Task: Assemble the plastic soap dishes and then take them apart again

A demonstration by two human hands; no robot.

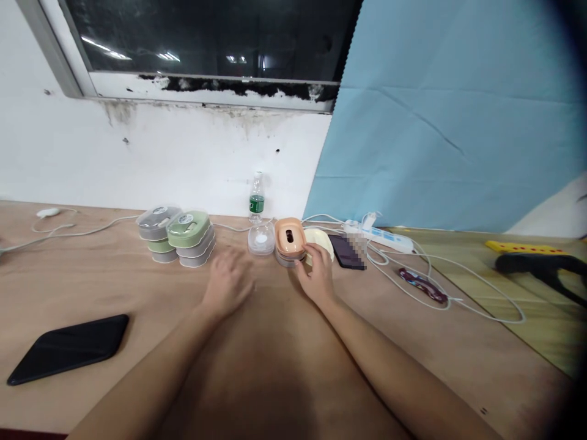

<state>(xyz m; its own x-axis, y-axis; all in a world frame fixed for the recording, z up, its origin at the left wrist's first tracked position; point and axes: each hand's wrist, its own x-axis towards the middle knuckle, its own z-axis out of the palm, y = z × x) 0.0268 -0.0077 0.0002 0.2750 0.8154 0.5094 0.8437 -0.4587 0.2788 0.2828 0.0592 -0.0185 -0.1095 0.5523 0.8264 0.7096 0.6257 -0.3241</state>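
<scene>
My right hand (318,275) has its thumb and fingertips on the near right edge of an orange plastic lid (296,227) with a dark slot in its middle. Under that lid is a grey base (287,261). A pale cream round piece (324,241) lies just right of it, partly behind my fingers. To the left is a clear round container (261,239). My left hand (229,282) hovers over or rests on the table, smeared by motion, between the clear container and stacked green and grey lidded boxes (190,238). Nothing shows in it.
A water bottle (257,198) stands by the wall. On the right lie a dark phone (347,252), a white power strip (385,238), looping white cables and a maroon patterned item (422,286). A black flat object (68,348) lies on the table (257,379) at the left.
</scene>
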